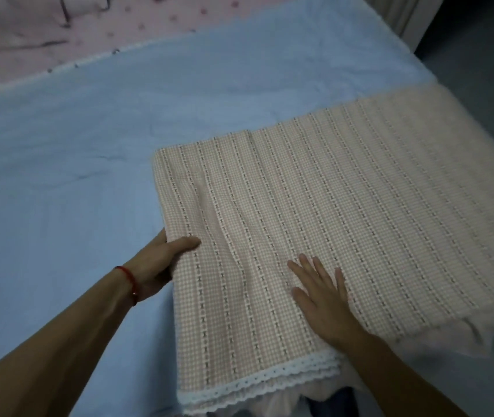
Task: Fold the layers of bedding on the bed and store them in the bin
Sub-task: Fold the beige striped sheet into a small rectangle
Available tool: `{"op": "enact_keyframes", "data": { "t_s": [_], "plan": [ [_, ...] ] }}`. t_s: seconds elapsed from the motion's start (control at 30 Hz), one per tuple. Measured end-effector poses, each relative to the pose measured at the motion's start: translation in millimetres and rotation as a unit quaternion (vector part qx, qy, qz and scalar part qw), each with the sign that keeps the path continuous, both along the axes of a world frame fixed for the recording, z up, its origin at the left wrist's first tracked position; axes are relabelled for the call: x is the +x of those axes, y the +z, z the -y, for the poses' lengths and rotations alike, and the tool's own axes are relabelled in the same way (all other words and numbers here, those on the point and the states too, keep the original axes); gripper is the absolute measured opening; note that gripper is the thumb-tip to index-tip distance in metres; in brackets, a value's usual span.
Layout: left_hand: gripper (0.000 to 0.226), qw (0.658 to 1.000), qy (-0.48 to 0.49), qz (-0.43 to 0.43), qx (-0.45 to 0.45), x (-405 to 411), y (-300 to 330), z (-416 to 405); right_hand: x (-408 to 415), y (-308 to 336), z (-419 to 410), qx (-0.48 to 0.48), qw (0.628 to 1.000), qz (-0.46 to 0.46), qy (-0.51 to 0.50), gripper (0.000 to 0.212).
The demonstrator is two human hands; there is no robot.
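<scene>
A folded pink-and-white checked blanket (330, 212) with a white lace hem lies on the right half of the bed, over a light blue sheet (74, 164). My left hand (161, 257) grips the blanket's left folded edge, thumb on top and fingers underneath. My right hand (321, 293) lies flat on the blanket near its front, fingers spread and straight. The lace hem hangs over the bed's near edge. No bin is in view.
A pink patterned sheet (59, 31) covers the far left of the bed, beyond a white trim line. Dark floor (486, 49) shows past the bed's right edge, and a pale curtain hangs at the top right. A red string bracelet circles my left wrist.
</scene>
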State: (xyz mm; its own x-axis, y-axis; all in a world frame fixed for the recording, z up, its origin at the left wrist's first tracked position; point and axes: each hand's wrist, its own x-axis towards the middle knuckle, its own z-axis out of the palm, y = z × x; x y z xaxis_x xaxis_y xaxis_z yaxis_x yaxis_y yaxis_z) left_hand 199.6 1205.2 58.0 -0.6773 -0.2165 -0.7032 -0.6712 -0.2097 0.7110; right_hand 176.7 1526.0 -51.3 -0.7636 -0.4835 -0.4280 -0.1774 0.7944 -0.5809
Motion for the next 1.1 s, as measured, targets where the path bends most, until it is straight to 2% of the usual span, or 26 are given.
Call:
{"op": "enact_keyframes", "data": {
  "t_s": [0.13,0.27,0.4,0.5,0.57,0.63,0.67,0.7,0.77,0.8,0.87,0.93,1.0,1.07,1.1],
  "plan": [
    [0.037,0.996,0.012,-0.061,-0.061,-19.0,42.4,-38.2,-13.2,20.3,6.9,-0.08,0.987,0.121,-0.075,0.043],
    [0.031,0.99,0.017,-0.125,-0.07,-56.4,86.6,-95.4,-28.7,34.5,-8.0,-0.148,0.966,0.177,-0.116,0.039],
    [0.046,0.975,-0.026,-0.201,-0.093,-101.7,106.4,-174.2,-47.6,79.2,-35.8,-0.247,0.895,0.283,-0.242,0.032],
    [0.061,0.961,-0.054,-0.229,-0.145,-140.5,97.3,-234.4,-70.7,103.6,-75.9,-0.295,0.833,0.301,-0.359,0.034],
    [0.071,0.958,-0.113,-0.216,-0.151,-163.7,79.8,-271.2,-93.0,109.9,-115.5,-0.319,0.81,0.298,-0.391,0.037],
    [0.078,0.954,-0.19,-0.167,-0.163,-175.5,54.6,-298.5,-108.9,109.7,-155.8,-0.356,0.756,0.317,-0.449,0.045],
    [0.075,0.942,-0.235,-0.142,-0.191,-175.2,40.0,-309.0,-113.1,105.6,-174.7,-0.347,0.754,0.313,-0.462,0.047],
    [0.068,0.92,-0.276,-0.112,-0.254,-170.8,24.9,-313.0,-116.1,103.9,-190.8,-0.314,0.765,0.312,-0.468,0.052],
    [0.055,0.849,-0.343,-0.051,-0.398,-153.8,-2.2,-305.1,-116.5,95.5,-212.0,-0.177,0.839,0.281,-0.431,0.081],
    [0.051,0.824,-0.366,-0.025,-0.432,-146.6,-16.1,-295.3,-115.1,86.0,-220.0,-0.117,0.877,0.246,-0.395,0.09],
    [0.056,0.81,-0.384,0.015,-0.443,-136.8,-41.6,-266.0,-109.9,68.9,-223.2,-0.02,0.925,0.171,-0.34,0.082],
    [0.065,0.79,-0.408,0.017,-0.457,-136.7,-58.8,-239.6,-107.5,50.7,-219.7,0.034,0.942,0.115,-0.312,0.07],
    [0.066,0.754,-0.429,0.001,-0.497,-145.5,-68.9,-219.7,-108.4,46.5,-206.7,0.131,0.952,0.044,-0.274,0.061],
    [0.066,0.729,-0.441,-0.015,-0.524,-162.2,-74.4,-207.5,-106.7,35.4,-185.3,0.229,0.941,-0.124,-0.214,0.068],
    [0.066,0.723,-0.446,-0.019,-0.527,-172.6,-76.4,-204.1,-105.2,27.6,-172.7,0.232,0.936,-0.188,-0.185,0.073]
  ]
}}
